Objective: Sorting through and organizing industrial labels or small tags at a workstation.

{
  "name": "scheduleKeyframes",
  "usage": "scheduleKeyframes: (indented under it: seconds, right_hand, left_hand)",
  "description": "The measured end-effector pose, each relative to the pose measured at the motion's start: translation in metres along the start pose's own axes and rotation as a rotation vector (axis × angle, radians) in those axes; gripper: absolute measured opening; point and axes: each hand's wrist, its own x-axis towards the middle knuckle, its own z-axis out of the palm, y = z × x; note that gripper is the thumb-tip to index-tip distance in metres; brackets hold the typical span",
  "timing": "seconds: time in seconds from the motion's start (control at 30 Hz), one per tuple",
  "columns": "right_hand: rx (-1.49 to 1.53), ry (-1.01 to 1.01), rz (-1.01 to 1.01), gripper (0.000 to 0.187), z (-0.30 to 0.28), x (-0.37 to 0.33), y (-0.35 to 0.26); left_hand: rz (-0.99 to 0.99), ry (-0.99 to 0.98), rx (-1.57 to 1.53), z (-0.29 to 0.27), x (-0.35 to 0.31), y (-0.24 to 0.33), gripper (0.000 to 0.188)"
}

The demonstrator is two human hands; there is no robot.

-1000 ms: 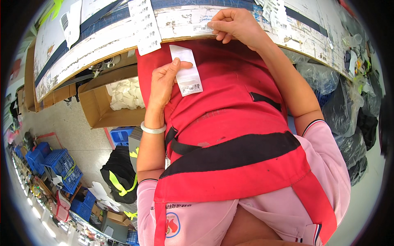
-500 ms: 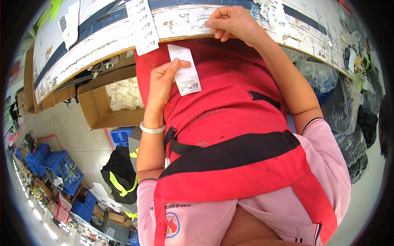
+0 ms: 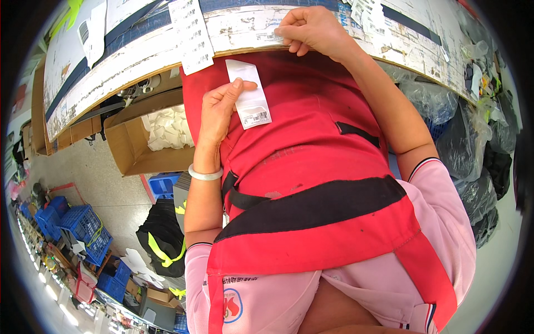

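Between the thumb and fingers of my left hand (image 3: 218, 107) is a white label strip (image 3: 253, 103); a small barcode sticker shows at its lower end. The strip hangs in front of my red apron (image 3: 311, 122). At the near edge of the worn white table (image 3: 236, 38), my right hand (image 3: 314, 33) pinches the corner of a small pale sticker (image 3: 267, 37). That sticker lies on or just over the tabletop; I cannot tell which. A longer sheet of barcode labels (image 3: 192, 36) overhangs the table edge to the left of it.
More label sheets (image 3: 368, 16) lie on the table's right, and another strip (image 3: 95, 33) at the left. Under the table stands a cardboard box (image 3: 130, 150) holding white paper scraps (image 3: 168, 128). Blue crates (image 3: 89, 231) stand on the floor at left; plastic bags (image 3: 461, 145) crowd the right.
Almost nothing differs. My right hand and the pinched sticker have shifted very slightly left; my left hand keeps its hold on the label strip.
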Motion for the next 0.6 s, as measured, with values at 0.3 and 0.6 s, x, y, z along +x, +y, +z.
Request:
scheduleKeyframes:
  seconds: [0.3,0.6]
  right_hand:
    - [0.033,-0.008,-0.042,0.022,-0.01,-0.012,-0.004]
    - [-0.001,0.328,-0.162,0.019,-0.098,-0.049,0.024]
  left_hand:
    - [-0.024,0.014,-0.033,0.005,0.002,0.002,0.034]
    - [0.014,0.045,0.132,-0.004,0.001,-0.006,0.025]
